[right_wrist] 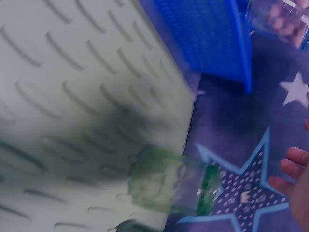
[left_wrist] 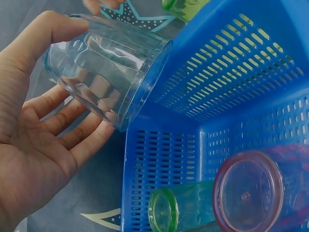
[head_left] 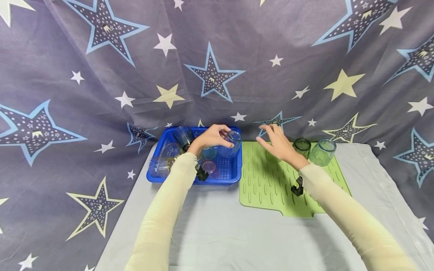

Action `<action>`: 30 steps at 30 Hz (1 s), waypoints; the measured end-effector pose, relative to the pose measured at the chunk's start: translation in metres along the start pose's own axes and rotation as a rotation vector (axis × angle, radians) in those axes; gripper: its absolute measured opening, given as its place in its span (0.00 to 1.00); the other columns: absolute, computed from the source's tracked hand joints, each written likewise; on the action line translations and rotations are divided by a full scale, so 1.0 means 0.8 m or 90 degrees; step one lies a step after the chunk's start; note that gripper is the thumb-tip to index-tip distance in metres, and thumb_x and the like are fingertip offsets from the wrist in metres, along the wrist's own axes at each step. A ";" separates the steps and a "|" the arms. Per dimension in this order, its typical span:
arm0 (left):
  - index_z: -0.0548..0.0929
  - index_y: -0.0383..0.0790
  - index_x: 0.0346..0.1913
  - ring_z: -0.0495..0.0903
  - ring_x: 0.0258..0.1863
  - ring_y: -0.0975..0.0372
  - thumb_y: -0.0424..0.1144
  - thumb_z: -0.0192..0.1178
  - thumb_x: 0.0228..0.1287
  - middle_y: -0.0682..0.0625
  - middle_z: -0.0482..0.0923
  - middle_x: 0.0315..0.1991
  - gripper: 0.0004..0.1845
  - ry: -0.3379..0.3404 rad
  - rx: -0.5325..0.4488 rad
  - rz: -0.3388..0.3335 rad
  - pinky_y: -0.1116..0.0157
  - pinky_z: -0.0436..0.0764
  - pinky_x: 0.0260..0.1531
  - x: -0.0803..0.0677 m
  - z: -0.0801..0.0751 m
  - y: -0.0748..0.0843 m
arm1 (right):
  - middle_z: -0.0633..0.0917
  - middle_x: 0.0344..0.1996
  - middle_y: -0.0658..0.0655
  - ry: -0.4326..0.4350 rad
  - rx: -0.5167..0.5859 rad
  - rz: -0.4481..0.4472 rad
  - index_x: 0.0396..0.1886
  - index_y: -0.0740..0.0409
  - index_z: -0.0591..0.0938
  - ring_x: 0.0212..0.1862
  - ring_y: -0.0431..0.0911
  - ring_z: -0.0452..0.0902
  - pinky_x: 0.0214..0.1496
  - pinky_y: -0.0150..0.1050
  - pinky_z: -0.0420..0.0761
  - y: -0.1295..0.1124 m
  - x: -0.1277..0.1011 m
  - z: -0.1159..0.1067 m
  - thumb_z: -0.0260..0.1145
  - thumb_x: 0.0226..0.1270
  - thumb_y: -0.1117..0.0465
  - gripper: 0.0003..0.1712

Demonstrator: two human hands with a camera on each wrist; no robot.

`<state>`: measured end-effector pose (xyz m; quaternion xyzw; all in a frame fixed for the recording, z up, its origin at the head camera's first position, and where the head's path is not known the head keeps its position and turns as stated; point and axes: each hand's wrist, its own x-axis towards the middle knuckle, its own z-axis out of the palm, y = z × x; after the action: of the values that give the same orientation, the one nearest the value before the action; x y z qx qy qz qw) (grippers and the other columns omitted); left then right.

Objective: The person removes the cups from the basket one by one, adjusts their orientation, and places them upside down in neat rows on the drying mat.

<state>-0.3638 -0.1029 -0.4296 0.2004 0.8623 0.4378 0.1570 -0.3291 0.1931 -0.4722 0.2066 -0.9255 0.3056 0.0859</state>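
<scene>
My left hand [head_left: 214, 136] grips a clear drinking glass [left_wrist: 111, 67] between thumb and fingers. The glass [head_left: 234, 143] is over the right end of a blue plastic basket [head_left: 235, 175], and it appears tilted in the left wrist view. To the right, my right hand [head_left: 277, 146] hangs above a green drying mat [head_left: 261, 192] with its fingers spread, holding nothing. Near that wrist, a dark green glass [head_left: 301, 147] and a pale blue-green glass [head_left: 323, 152] stand on the mat; my right arm covers part of the dark one.
Several glasses lie in the basket, among them a pink one [left_wrist: 248, 193], a green one [left_wrist: 164, 210] and a dark one [head_left: 184, 136]. A star-patterned cloth [head_left: 210, 22] hangs right behind the basket and mat. White cloth [head_left: 217, 233] covers the table in front.
</scene>
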 end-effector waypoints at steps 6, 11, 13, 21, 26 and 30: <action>0.81 0.36 0.58 0.79 0.48 0.53 0.37 0.78 0.51 0.43 0.80 0.48 0.30 0.004 0.000 0.013 0.57 0.81 0.53 0.004 0.008 0.009 | 0.70 0.65 0.65 0.025 0.021 -0.034 0.73 0.50 0.69 0.64 0.59 0.67 0.60 0.62 0.74 -0.031 0.008 -0.003 0.55 0.78 0.41 0.31; 0.81 0.37 0.58 0.80 0.47 0.54 0.38 0.78 0.51 0.44 0.80 0.48 0.30 0.004 -0.003 0.028 0.59 0.82 0.51 0.008 0.014 0.017 | 0.70 0.63 0.64 0.023 0.037 -0.062 0.73 0.49 0.69 0.62 0.57 0.67 0.58 0.60 0.76 -0.053 0.015 -0.004 0.55 0.78 0.42 0.30; 0.81 0.38 0.57 0.80 0.46 0.54 0.38 0.78 0.51 0.44 0.81 0.48 0.29 0.004 -0.006 0.037 0.59 0.82 0.50 0.011 0.017 0.019 | 0.70 0.63 0.63 0.021 0.039 -0.074 0.72 0.50 0.69 0.62 0.57 0.67 0.57 0.59 0.76 -0.060 0.018 -0.003 0.55 0.78 0.42 0.30; 0.80 0.36 0.59 0.80 0.49 0.55 0.39 0.77 0.50 0.43 0.81 0.51 0.31 0.003 -0.001 0.058 0.59 0.82 0.53 0.016 0.023 0.029 | 0.72 0.61 0.64 0.025 0.035 -0.120 0.71 0.54 0.71 0.60 0.57 0.68 0.56 0.57 0.75 -0.076 0.029 0.005 0.57 0.79 0.46 0.28; 0.82 0.34 0.56 0.81 0.48 0.55 0.35 0.74 0.51 0.42 0.82 0.49 0.27 0.002 -0.007 0.086 0.61 0.82 0.53 0.018 0.026 0.034 | 0.73 0.60 0.65 0.017 0.047 -0.124 0.69 0.52 0.73 0.58 0.56 0.69 0.56 0.55 0.74 -0.080 0.030 0.009 0.55 0.80 0.46 0.25; 0.83 0.32 0.56 0.81 0.46 0.55 0.34 0.74 0.51 0.43 0.82 0.48 0.27 -0.004 -0.011 0.092 0.61 0.83 0.50 0.017 0.028 0.036 | 0.73 0.59 0.64 0.015 0.052 -0.123 0.67 0.51 0.74 0.58 0.56 0.70 0.57 0.56 0.75 -0.082 0.030 0.011 0.54 0.81 0.46 0.24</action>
<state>-0.3596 -0.0653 -0.4206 0.2623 0.8412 0.4549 0.1292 -0.3224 0.1323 -0.4380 0.2947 -0.8869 0.3360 0.1170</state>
